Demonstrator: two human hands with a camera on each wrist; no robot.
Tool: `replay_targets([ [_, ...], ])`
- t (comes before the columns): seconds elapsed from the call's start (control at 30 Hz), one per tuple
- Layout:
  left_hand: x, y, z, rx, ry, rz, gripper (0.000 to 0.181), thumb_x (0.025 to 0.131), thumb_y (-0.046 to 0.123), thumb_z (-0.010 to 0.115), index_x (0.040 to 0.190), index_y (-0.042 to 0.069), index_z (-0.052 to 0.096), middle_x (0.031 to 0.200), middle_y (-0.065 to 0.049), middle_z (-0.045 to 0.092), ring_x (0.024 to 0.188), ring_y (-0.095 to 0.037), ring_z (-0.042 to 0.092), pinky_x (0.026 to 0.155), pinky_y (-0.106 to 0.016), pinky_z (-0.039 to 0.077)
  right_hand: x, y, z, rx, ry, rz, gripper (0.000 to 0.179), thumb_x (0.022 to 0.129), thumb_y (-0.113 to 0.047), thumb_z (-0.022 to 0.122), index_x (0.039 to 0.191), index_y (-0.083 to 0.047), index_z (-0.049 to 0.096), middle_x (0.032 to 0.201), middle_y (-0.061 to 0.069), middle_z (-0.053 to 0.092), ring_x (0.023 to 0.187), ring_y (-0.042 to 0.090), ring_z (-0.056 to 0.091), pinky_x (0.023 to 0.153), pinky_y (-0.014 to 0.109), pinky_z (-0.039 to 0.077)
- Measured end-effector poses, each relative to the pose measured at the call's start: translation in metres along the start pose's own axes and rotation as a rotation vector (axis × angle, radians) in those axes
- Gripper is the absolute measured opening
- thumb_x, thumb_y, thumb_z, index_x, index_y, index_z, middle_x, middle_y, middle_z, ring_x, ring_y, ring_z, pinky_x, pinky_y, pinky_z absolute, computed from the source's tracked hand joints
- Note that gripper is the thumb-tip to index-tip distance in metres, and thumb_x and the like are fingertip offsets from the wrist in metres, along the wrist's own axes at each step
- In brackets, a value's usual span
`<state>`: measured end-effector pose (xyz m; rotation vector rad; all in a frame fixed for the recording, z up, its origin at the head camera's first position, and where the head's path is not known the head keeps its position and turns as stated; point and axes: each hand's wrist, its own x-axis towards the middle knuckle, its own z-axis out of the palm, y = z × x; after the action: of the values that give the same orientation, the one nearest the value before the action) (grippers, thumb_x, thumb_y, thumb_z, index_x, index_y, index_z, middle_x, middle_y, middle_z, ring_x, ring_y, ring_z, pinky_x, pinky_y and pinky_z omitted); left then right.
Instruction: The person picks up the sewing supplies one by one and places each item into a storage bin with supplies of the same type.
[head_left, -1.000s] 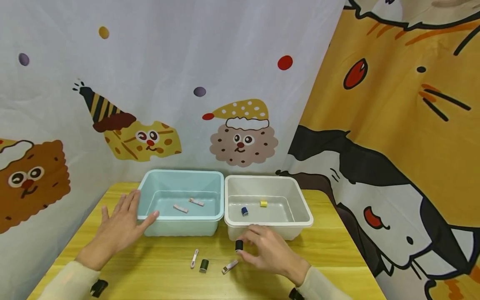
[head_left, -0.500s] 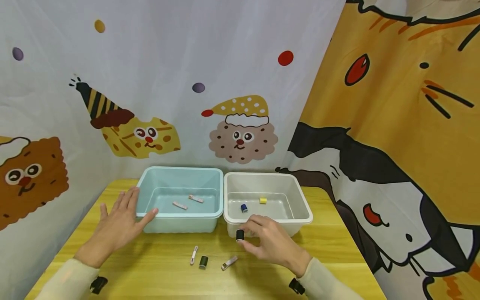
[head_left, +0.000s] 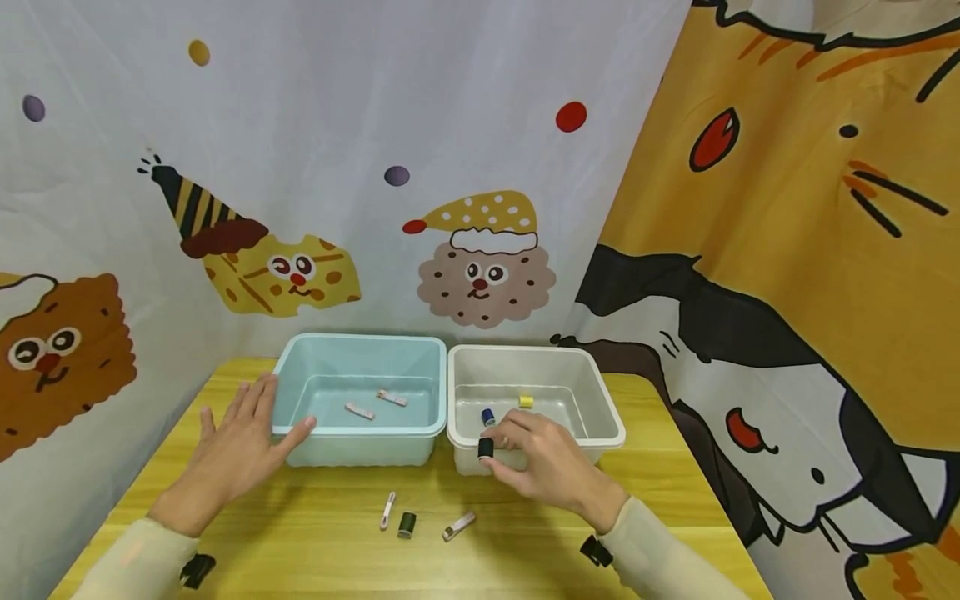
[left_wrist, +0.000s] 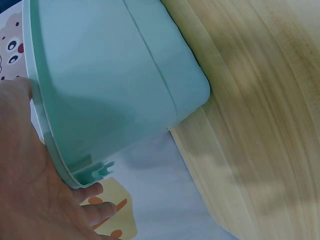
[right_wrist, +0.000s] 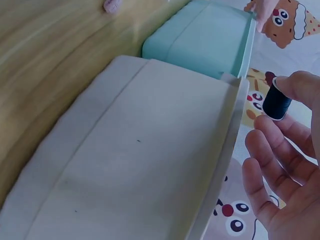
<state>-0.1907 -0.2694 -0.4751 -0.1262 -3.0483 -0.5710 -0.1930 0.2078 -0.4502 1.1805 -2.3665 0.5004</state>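
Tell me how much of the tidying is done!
About halfway, it seems. Done: two clippers lie in the blue bin; a blue spool and yellow spool lie in the white bin. In hand: the right hand holds a black spool by the white bin. Probably left: the green spool and two more clippers on the table.

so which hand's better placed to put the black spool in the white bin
Likely the right hand: it pinches the black spool near the white bin; the left hand touches the blue bin.
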Motion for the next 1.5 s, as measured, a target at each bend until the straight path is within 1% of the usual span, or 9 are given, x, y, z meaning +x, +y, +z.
replay_targets([
  [0.23,-0.001,-0.001,0.001,0.009,0.005,-0.004,0.119,0.114,0.082,0.047,0.183,-0.008,0.010,0.190,-0.037,0.018,0.171,-0.071,0.018,0.123,-0.103,0.006,0.011,0.006,-0.006,0.022,0.006,-0.004,0.029,0.097,-0.030,0.098,0.119,-0.016,0.085,0.109,-0.005,0.081,0.085,0.009,0.078,0.077,0.019,0.064],
  [0.43,0.000,-0.001,0.000,0.019,0.009,0.001,0.120,0.114,0.083,0.046,0.183,-0.009,0.010,0.190,-0.037,0.018,0.171,-0.071,0.020,0.122,-0.103,0.007,0.024,0.016,-0.013,0.030,0.020,0.002,0.029,0.096,-0.026,0.099,0.119,-0.015,0.085,0.108,-0.004,0.082,0.086,0.011,0.077,0.076,0.023,0.065],
  [0.6,0.000,0.000,0.000,0.010,0.004,0.002,0.120,0.114,0.083,0.046,0.183,-0.009,0.011,0.190,-0.037,0.017,0.171,-0.071,0.018,0.122,-0.103,0.006,0.034,0.023,-0.020,0.044,-0.018,0.048,0.027,0.099,-0.030,0.097,0.119,-0.017,0.085,0.108,-0.004,0.082,0.089,0.012,0.078,0.076,0.024,0.065],
  [0.73,0.000,0.001,0.001,0.009,0.006,0.001,0.120,0.114,0.083,0.046,0.183,-0.009,0.011,0.190,-0.037,0.018,0.171,-0.071,0.019,0.123,-0.103,0.006,0.043,0.027,-0.023,0.056,-0.029,0.054,0.027,0.099,-0.028,0.097,0.120,-0.015,0.086,0.107,-0.003,0.082,0.089,0.015,0.078,0.076,0.026,0.065],
  [0.83,0.000,0.001,0.001,0.013,0.007,0.002,0.120,0.114,0.083,0.046,0.183,-0.009,0.012,0.190,-0.037,0.019,0.171,-0.071,0.020,0.122,-0.103,0.007,0.050,0.031,-0.023,0.058,-0.029,0.046,0.028,0.099,-0.026,0.097,0.121,-0.013,0.086,0.107,-0.001,0.083,0.089,0.015,0.078,0.077,0.028,0.066],
  [0.97,0.000,0.000,0.001,0.017,0.008,0.004,0.120,0.114,0.083,0.046,0.183,-0.010,0.012,0.190,-0.037,0.019,0.171,-0.071,0.020,0.122,-0.103,0.007,0.057,0.034,-0.023,0.061,-0.041,0.057,0.026,0.100,-0.027,0.095,0.122,-0.015,0.087,0.108,-0.001,0.083,0.089,0.016,0.080,0.076,0.032,0.068],
  [1.07,0.000,0.000,0.001,0.017,0.010,0.002,0.120,0.114,0.083,0.046,0.183,-0.009,0.012,0.190,-0.037,0.019,0.171,-0.071,0.019,0.123,-0.103,0.006,0.061,0.037,-0.022,0.060,-0.053,0.065,0.025,0.101,-0.029,0.094,0.122,-0.017,0.087,0.109,-0.003,0.084,0.090,0.017,0.081,0.076,0.030,0.066],
  [1.2,0.000,-0.001,0.001,0.011,0.009,-0.001,0.121,0.114,0.083,0.046,0.183,-0.009,0.011,0.190,-0.038,0.019,0.171,-0.071,0.018,0.123,-0.103,0.006,0.066,0.039,-0.020,0.044,-0.073,0.074,0.025,0.102,-0.032,0.093,0.123,-0.019,0.087,0.111,-0.005,0.084,0.092,0.015,0.081,0.077,0.026,0.065],
  [1.5,-0.001,0.000,0.001,0.009,0.015,0.001,0.120,0.114,0.083,0.047,0.183,-0.010,0.012,0.190,-0.038,0.018,0.171,-0.071,0.019,0.122,-0.103,0.006,0.074,0.048,-0.018,0.015,-0.115,0.083,0.025,0.103,-0.034,0.092,0.122,-0.019,0.086,0.116,-0.004,0.085,0.093,0.013,0.079,0.080,0.028,0.066],
])
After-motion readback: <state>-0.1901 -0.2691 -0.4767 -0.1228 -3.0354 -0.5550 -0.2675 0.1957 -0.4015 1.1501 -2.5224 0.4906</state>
